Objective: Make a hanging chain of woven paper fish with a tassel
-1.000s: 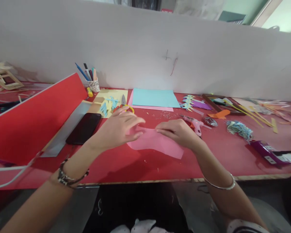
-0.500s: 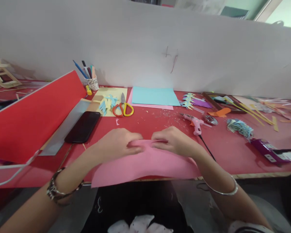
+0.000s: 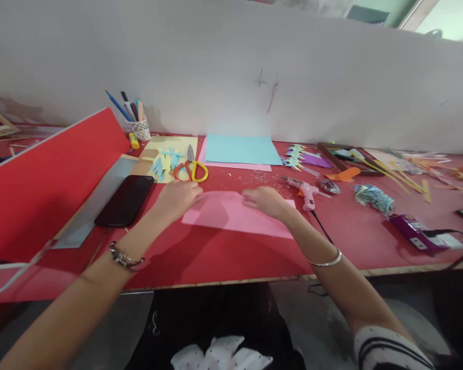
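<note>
A sheet of pink paper (image 3: 231,213) lies on the red table in front of me, its far edge slightly raised. My left hand (image 3: 181,199) is closed at the sheet's far left corner, with the fingertips hidden behind the hand. At the far edge, right of the middle, my right hand (image 3: 265,201) pinches the paper with curled fingers. Scissors (image 3: 191,169) with one orange and one yellow handle lie just beyond my left hand. A pink glue gun (image 3: 306,192) rests to the right of my right hand.
A black phone (image 3: 125,200) and a standing red board (image 3: 57,180) are on the left. Blue sheets (image 3: 241,150) lie at the back, beside paper scraps (image 3: 165,162). A pen cup (image 3: 141,128) stands by the wall. A purple device (image 3: 419,234) sits at right.
Both hands have moved the pink paper away from the table's front edge, farther onto the table. My hands are wider apart, and the sheet lies flatter.
</note>
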`<action>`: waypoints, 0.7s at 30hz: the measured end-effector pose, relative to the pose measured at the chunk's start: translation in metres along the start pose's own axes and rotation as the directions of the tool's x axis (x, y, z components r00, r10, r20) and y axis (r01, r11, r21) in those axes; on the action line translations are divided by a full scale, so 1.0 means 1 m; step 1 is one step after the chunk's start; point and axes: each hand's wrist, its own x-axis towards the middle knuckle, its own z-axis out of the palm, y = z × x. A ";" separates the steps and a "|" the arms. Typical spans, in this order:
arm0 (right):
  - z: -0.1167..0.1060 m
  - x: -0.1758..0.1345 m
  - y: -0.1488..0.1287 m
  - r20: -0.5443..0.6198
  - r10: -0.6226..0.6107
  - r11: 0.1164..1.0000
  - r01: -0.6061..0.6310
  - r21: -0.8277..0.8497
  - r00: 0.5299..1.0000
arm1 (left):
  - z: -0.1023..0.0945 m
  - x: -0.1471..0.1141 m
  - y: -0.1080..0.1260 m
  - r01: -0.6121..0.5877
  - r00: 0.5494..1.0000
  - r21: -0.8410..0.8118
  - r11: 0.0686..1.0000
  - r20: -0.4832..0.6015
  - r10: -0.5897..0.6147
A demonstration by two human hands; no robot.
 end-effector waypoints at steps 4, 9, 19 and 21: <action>-0.012 0.013 -0.001 -0.142 0.079 0.989 -0.095 -0.111 0.987 | -0.005 0.007 -0.004 0.059 0.986 0.172 0.983 -0.165 -0.031; -0.034 -0.001 -0.006 -0.265 0.015 0.979 -0.068 -0.193 0.964 | -0.030 -0.008 -0.007 0.031 0.978 0.144 0.989 -0.208 -0.001; -0.052 -0.035 -0.003 -0.080 -0.235 0.928 0.248 0.278 0.969 | -0.069 -0.046 -0.026 0.053 0.997 -0.396 0.917 0.074 -0.026; -0.042 -0.027 0.005 0.034 -0.247 0.909 0.219 0.354 0.969 | -0.055 -0.044 -0.034 0.142 0.975 -0.425 0.894 0.216 -0.052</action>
